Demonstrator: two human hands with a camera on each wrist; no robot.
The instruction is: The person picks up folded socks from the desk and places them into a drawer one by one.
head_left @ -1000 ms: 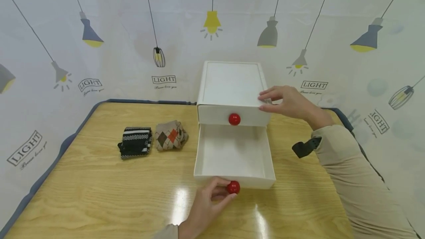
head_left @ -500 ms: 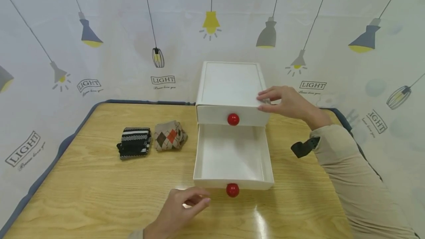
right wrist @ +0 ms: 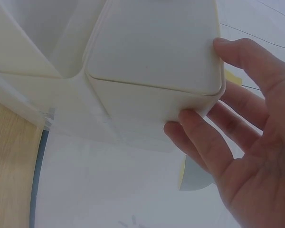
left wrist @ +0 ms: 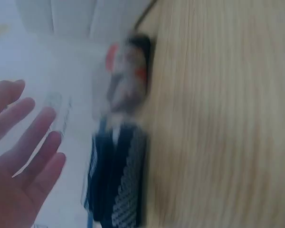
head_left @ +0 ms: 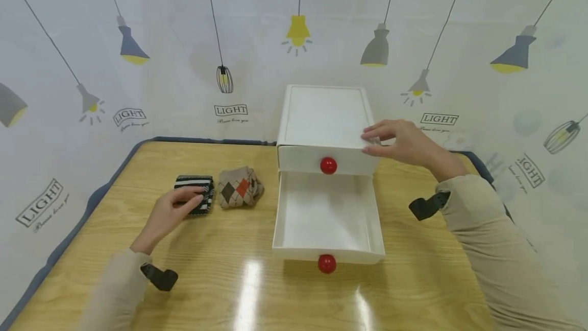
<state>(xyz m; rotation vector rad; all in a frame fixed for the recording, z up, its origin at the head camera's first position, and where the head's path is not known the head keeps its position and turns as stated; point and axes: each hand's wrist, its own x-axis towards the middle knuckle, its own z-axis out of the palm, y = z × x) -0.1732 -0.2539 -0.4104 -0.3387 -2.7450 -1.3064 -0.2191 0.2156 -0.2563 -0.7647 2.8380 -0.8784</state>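
Observation:
Over a folded pair of black-and-white patterned socks [head_left: 206, 203], my left hand [head_left: 167, 213] reaches in with its fingers apart and holds nothing. In the left wrist view the fingers are spread beside these black socks [left wrist: 118, 180]. Just right of them lies a folded pair of beige argyle socks [head_left: 236, 188]. My right hand [head_left: 401, 143] holds the top right front corner of a white two-drawer cabinet [head_left: 326, 116]; in the right wrist view its thumb is at the front edge and fingers lie on the side. The lower drawer [head_left: 323, 213] is pulled out with a bare inside.
The upper drawer [head_left: 298, 158] is closed. A red knob [head_left: 327, 264] sticks out from the lower drawer's front, another red knob [head_left: 328, 165] from the upper one. Behind the wooden table [head_left: 206, 280] hangs a lamp-print cloth [head_left: 257, 55].
My left hand has let go of the lower drawer's red knob and moved left and away from me to the black socks. My right hand has stayed on the cabinet corner.

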